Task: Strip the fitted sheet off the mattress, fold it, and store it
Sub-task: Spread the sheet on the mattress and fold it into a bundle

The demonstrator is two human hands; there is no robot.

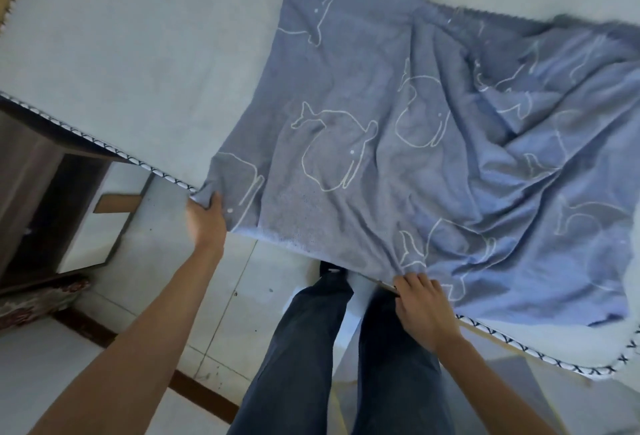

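On top of the bare pale mattress (138, 53), blue sheet (398, 143) with white whale outlines lies spread out, off the corners. Left part of sheet fairly flat, right part heavily rumpled in deep folds and running out of view at the right. Near edge of sheet sits along the mattress side, between the two hands.

Left hand (207, 220): at the sheet's near left corner, right at the mattress edge. Fingers (216, 200) curled round a bunched bit of the corner fabric, gripping it. Arm stretched out from lower left.

Right hand (424, 310): on the sheet's near edge, further right along the mattress side. Fingers (414, 282) curled onto a gathered pinch of fabric, gripping it; creases fan out from that spot. Hands well apart, sheet edge pulled between them.

Mattress has black-and-white braided piping (104, 149) along its edge, also seen at lower right below the sheet.

Person stands at the bedside in dark trousers (301, 348), one dark shoe (332, 268) showing just under the sheet edge. Pale tiled floor (242, 278) below. Dark wooden cabinet (34, 171) at left beside the mattress, red patterned fabric (38, 299) under it at the frame edge.
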